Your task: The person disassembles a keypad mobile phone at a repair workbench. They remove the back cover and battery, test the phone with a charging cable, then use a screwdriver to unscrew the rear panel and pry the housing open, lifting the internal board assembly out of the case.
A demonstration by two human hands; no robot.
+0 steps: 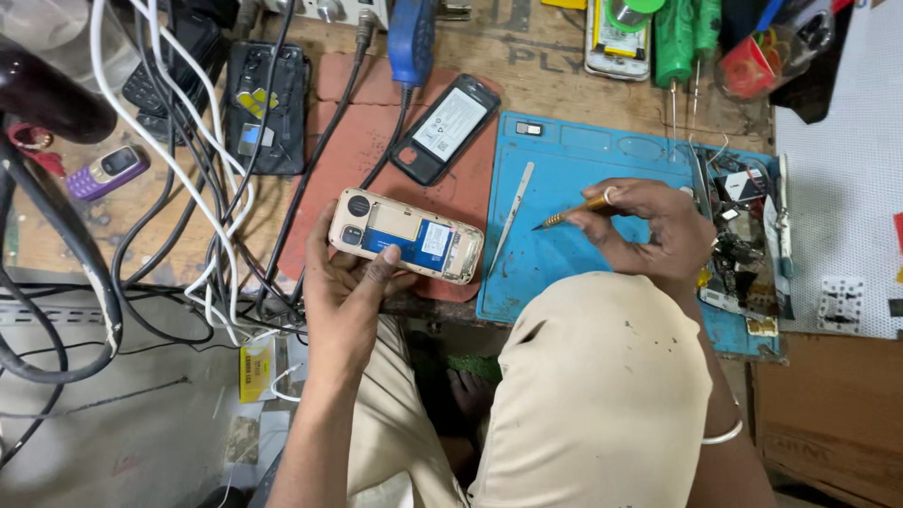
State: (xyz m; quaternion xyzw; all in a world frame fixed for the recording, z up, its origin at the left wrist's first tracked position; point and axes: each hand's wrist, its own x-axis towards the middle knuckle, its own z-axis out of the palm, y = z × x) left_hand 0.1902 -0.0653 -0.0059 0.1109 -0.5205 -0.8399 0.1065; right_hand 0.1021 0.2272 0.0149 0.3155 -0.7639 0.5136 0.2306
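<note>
Now left hand [343, 292] grips opened phone [406, 235]; right hand [649, 230] pinches screwdriver [574, 212].

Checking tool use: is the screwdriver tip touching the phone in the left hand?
No, the screwdriver in the right hand hovers over the blue mat, apart from the phone.

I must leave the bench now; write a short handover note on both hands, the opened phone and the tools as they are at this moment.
Left hand: grip shut on the beige bar-shaped mobile phone, back cover off, its blue and white battery showing, held over the reddish-brown mat.
Right hand: grip shut on the thin brass-coloured screwdriver, tip pointing toward the phone, above the blue rubber work mat.
Nearby: metal tweezers lie on the blue mat; a black phone with white label rests on the reddish mat.
Done: cover removed. Left: battery not yet taken out.
</note>
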